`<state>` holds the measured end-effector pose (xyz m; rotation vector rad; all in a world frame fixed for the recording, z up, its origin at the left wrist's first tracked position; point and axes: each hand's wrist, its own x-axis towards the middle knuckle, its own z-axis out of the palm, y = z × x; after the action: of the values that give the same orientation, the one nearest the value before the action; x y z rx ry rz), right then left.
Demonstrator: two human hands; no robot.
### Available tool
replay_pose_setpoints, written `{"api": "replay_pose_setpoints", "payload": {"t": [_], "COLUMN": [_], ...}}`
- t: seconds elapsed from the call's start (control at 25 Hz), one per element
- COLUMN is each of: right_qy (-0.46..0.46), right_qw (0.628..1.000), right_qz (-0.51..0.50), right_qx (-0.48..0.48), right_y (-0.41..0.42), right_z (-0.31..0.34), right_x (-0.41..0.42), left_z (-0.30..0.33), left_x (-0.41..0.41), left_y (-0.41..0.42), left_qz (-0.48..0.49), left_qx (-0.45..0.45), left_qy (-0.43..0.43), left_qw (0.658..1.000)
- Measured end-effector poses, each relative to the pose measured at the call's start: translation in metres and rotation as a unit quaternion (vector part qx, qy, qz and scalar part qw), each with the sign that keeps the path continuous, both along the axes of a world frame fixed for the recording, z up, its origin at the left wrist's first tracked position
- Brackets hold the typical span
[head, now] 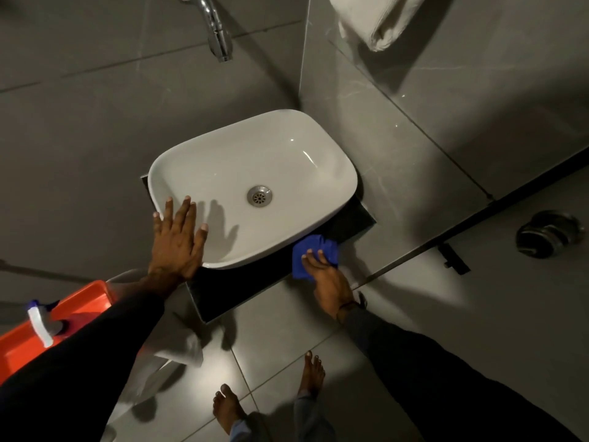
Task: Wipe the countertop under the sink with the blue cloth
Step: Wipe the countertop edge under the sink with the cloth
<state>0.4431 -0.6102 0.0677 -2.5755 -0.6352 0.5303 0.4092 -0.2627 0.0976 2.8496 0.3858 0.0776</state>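
Note:
A white basin (pixel 271 161) stands on a small black countertop (pixel 242 288) fixed to a grey tiled wall. The blue cloth (pixel 314 250) lies bunched on the countertop at the basin's front right edge. My right hand (pixel 328 279) presses down on the cloth with fingers spread over it. My left hand (pixel 177 240) rests flat, fingers apart, on the basin's front left rim and holds nothing. Part of the countertop is hidden under the basin.
A chrome tap (pixel 216 27) juts from the wall above the basin. An orange tub (pixel 54 323) with a spray bottle (pixel 41 323) sits at lower left. A white towel (pixel 376 23) hangs at top right. Bare feet (pixel 271 390) stand on the tiled floor below.

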Motion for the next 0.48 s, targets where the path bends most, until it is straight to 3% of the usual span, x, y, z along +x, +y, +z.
{"api": "replay_pose_setpoints", "payload": {"t": [0.16, 0.28, 0.36, 0.44, 0.48], "right_qy": [0.02, 0.022, 0.019, 0.022, 0.031], "right_qw": [0.999, 0.997, 0.994, 0.991, 0.99], "right_qz": [0.038, 0.074, 0.106, 0.133, 0.137], "right_qx": [0.017, 0.015, 0.002, -0.011, -0.013], "right_y": [0.077, 0.128, 0.155, 0.17, 0.172], "right_z": [-0.009, -0.015, -0.017, -0.016, -0.013], "right_x": [-0.067, -0.106, -0.127, -0.137, -0.137], "left_z": [0.006, -0.012, -0.032, -0.042, -0.045], "left_x": [-0.022, -0.078, -0.118, -0.15, -0.158], "left_y": [0.001, 0.007, 0.007, -0.005, -0.012], "left_qz": [0.031, 0.141, 0.254, 0.338, 0.348], "left_qx": [-0.122, -0.266, -0.412, -0.593, -0.647], "left_qy": [-0.059, -0.084, -0.05, -0.015, 0.015], "left_qw": [0.99, 0.95, 0.874, 0.731, 0.678]}}
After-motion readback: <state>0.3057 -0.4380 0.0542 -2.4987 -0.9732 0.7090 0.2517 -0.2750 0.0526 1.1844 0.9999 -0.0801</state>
